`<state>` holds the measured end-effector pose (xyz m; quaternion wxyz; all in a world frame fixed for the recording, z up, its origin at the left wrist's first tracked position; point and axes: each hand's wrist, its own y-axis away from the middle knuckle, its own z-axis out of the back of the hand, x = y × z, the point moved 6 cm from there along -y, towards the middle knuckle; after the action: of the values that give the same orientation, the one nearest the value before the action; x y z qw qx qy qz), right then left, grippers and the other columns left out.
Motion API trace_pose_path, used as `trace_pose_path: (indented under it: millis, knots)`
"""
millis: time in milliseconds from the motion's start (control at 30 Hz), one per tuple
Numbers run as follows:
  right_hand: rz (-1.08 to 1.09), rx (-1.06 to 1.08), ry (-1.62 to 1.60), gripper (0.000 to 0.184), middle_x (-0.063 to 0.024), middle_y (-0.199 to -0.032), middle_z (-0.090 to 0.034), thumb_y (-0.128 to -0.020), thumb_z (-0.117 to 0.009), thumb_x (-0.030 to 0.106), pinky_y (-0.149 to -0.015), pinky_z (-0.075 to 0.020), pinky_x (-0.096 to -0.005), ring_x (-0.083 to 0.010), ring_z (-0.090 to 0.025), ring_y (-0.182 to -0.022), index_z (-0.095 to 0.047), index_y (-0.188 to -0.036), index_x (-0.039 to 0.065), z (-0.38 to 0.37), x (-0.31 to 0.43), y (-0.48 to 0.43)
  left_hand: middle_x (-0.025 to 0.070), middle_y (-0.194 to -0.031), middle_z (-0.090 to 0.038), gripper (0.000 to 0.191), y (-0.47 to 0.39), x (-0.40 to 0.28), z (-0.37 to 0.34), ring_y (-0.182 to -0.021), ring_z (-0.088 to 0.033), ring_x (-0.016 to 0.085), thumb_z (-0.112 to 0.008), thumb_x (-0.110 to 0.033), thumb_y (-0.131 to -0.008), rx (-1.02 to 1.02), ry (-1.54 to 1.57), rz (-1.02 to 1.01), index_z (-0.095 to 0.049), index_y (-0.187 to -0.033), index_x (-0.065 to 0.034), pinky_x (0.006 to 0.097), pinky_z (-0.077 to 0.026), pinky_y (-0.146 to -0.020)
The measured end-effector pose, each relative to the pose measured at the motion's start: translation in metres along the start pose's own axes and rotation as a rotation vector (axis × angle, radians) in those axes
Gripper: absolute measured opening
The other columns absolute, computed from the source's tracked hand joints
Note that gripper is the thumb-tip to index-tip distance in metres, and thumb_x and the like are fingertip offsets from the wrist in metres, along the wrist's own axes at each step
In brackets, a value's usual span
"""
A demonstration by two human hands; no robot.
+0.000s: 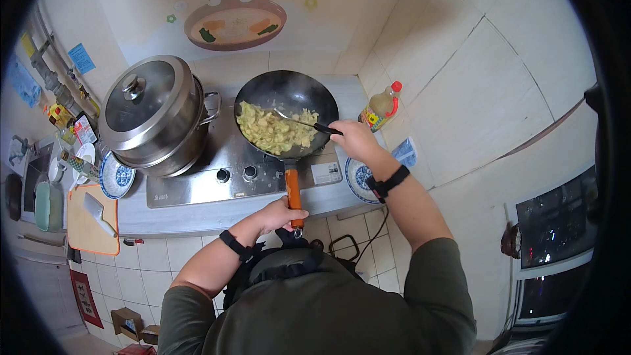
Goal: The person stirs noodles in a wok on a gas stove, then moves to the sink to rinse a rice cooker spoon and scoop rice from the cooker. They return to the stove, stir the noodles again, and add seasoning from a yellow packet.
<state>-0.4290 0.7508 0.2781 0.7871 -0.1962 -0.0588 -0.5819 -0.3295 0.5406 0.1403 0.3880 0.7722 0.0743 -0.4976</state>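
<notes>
A dark wok sits on the right side of the steel gas cooktop, holding chopped pale green food mixed with yellowish pieces. My left hand is closed around the wok's orange handle. In my right hand, above the wok's right rim, is the black handle of a metal spatula; its head lies among the food. Light steam shows at the wok's back. A large lidded steel steamer pot stands on the cooktop's left side.
A blue-patterned plate lies near my right wrist, with a red-capped bottle behind it. At the left are another patterned plate, an orange-edged cutting board with a cleaver, and a green basin. A tiled wall bounds the right.
</notes>
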Motion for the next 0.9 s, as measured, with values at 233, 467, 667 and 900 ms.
trace_pose_path:
  millis: [233, 467, 667, 900]
  knots:
    - [0.183, -0.036, 0.315, 0.013, -0.0086, -0.073, -0.054, -0.077, -0.065, 0.015, -0.061, -0.0453, -0.0415, -0.0293, -0.057, -0.067, -0.059, -0.087, 0.009, 0.045, 0.04, 0.06, 0.0075, -0.086, -0.061, 0.047, 0.001, -0.002, -0.001, -0.069, -0.06, 0.013, -0.072, -0.027, -0.083, -0.026, -0.014, 0.037, -0.048, -0.11, 0.0029, 0.0225, -0.05, -0.056]
    - [-0.082, 0.036, 0.204, 0.02, -0.0116, -0.077, -0.055, -0.081, -0.064, 0.015, -0.064, -0.0441, -0.0439, -0.0328, -0.056, -0.072, -0.064, -0.1, 0.009, 0.091, 0.058, 0.097, 0.0098, -0.092, -0.061, 0.056, 0.001, -0.004, -0.002, -0.075, -0.061, 0.014, -0.073, -0.032, -0.082, 0.008, -0.039, 0.028, -0.044, -0.113, 0.0062, 0.0242, -0.051, -0.06]
    - [-0.028, 0.132, 0.126, 0.015, -0.0126, -0.076, -0.056, -0.082, -0.061, 0.013, -0.06, -0.0463, -0.0434, -0.0335, -0.058, -0.068, -0.062, -0.096, 0.008, 0.051, 0.079, 0.096, 0.0106, -0.093, -0.061, 0.059, -0.007, -0.002, -0.005, -0.075, -0.061, 0.015, -0.072, -0.032, -0.083, 0.003, -0.033, 0.019, -0.043, -0.116, 0.0079, 0.0246, -0.052, -0.06]
    - [-0.069, -0.05, 0.303, 0.01, -0.012, -0.075, -0.057, -0.081, -0.062, 0.014, -0.059, -0.0482, -0.0439, -0.0333, -0.06, -0.064, -0.056, -0.087, 0.008, -0.011, 0.053, 0.03, 0.0111, -0.095, -0.06, 0.058, -0.006, -0.001, -0.005, -0.075, -0.061, 0.015, -0.072, -0.03, -0.083, -0.001, -0.032, 0.057, -0.044, -0.116, 0.0079, 0.0255, -0.054, -0.062]
